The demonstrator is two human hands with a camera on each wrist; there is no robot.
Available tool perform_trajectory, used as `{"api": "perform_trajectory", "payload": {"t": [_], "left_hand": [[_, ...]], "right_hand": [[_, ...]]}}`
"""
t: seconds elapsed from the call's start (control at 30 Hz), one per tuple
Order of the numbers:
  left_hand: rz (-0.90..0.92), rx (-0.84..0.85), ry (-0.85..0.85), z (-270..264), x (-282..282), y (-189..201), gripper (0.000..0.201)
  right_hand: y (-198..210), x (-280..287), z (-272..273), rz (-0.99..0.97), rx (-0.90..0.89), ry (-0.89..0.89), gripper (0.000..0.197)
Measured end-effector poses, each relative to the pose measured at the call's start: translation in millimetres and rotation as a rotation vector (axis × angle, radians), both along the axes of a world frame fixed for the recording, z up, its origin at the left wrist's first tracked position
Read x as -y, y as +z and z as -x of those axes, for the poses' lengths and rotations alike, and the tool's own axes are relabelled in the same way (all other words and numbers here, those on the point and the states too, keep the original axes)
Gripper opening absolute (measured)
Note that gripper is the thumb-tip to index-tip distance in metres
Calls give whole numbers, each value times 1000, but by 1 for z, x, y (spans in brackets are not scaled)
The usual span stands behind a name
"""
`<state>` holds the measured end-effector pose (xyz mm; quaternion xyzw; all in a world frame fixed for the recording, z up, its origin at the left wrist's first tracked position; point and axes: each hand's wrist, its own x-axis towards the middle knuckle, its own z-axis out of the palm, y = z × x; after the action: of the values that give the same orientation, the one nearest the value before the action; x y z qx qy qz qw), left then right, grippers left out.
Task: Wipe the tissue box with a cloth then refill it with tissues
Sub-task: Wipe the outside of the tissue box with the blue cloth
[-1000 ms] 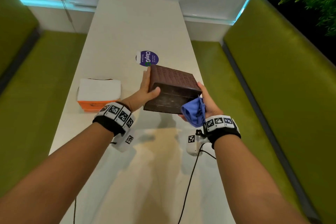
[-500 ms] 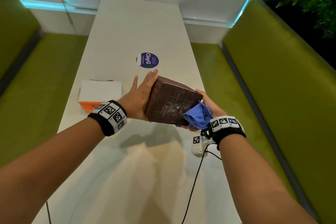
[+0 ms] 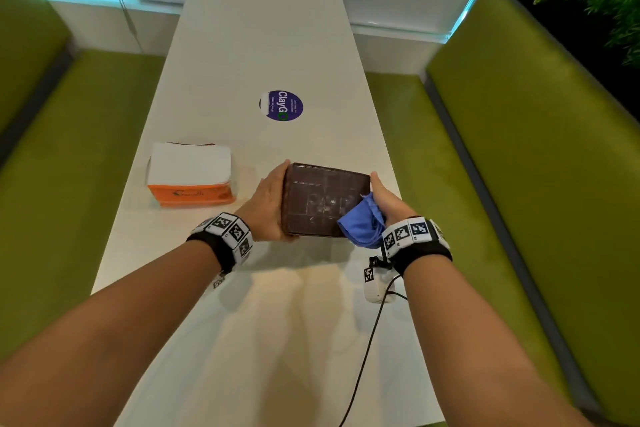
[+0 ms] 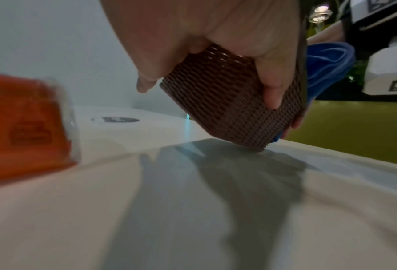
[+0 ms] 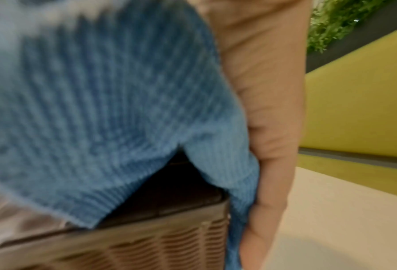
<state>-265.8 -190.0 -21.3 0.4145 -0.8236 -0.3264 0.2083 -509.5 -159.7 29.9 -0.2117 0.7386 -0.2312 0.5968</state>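
Tissue box point(image 3: 325, 204), brown and woven, is being held mid-frame with one corner on the table point(image 3: 263, 45), left hand point(image 3: 268, 206) clasping one side, right hand point(image 3: 386, 206) pinning the blue cloth point(image 3: 362, 227) against the other; wiping seems underway, and next the cloth likely needs sweeping across its smudged upturned face.

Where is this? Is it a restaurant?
Probably yes, a booth in a cafe or food court. A long white table runs between two green padded benches, a round purple sticker sits on it, and there is a brown tissue box being cleaned.
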Motion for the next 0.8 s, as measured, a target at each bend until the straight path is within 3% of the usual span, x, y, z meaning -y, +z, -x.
{"api": "perform_trajectory", "payload": {"t": [0.07,0.2,0.27,0.33,0.4,0.5,0.57,0.67,0.8], "left_hand": [[-92,-69,49,-3,0,-9,141],[-176,-292,15,-7,-9,-4,112],[-223,-320,21,-11,-10,-9,119],[-282,-309,30,-14,-9,-19,126],[-353,-320,12,-16,-5,-24,130],[-397,-320,-1,-16,0,-26,135],[-422,-320,-7,-18,1,-30,132],[-467,-351,-8,-19,2,-33,126],[-460,-352,-21,-24,8,-34,125]], "right_hand": [[5,0,-3,26,-91,96,77],[9,-2,4,75,-235,291,25],[16,0,6,226,-370,372,14],[31,2,0,407,-456,424,15],[34,8,-9,484,-484,518,33],[16,10,-27,312,-570,701,62],[-1,7,-41,270,-634,712,70],[-17,7,-53,394,-806,650,59],[-24,5,-69,444,-1036,775,51]]}}
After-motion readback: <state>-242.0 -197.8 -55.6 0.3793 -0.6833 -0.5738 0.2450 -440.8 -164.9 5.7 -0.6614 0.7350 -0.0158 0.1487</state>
